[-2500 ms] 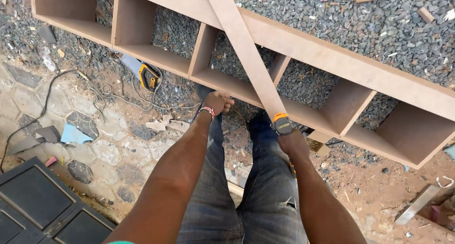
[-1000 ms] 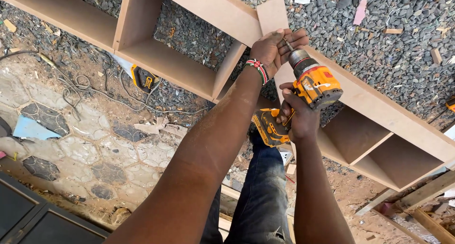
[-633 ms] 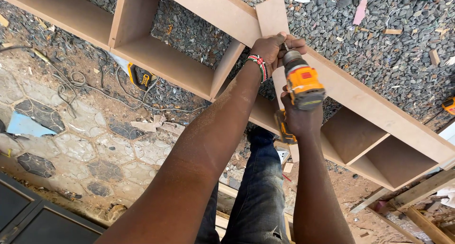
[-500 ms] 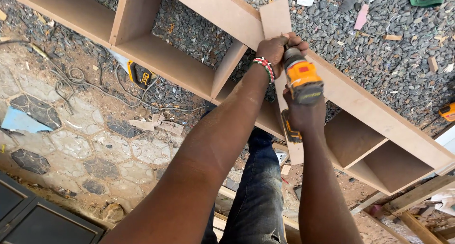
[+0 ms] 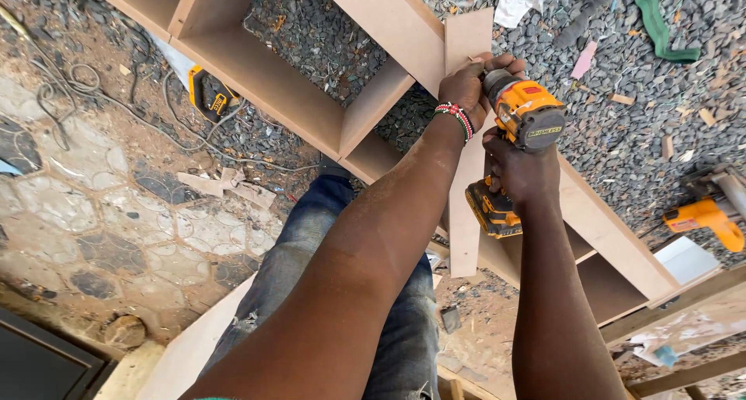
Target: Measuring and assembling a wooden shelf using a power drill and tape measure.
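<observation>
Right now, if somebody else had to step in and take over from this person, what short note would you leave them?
Left hand: fingers pinching the top of the narrow wooden strip, holding it flat across the long shelf frame.
Right hand: gripping the yellow cordless drill, nose aimed at the strip just beside the left fingers.
Done: strip laid across the frame and steadied. Whether any screw is already in cannot be seen.
Left: fastening the strip at that spot; its lower end hangs free.
Nearby: a second yellow power tool lies on the gravel to the right.
</observation>
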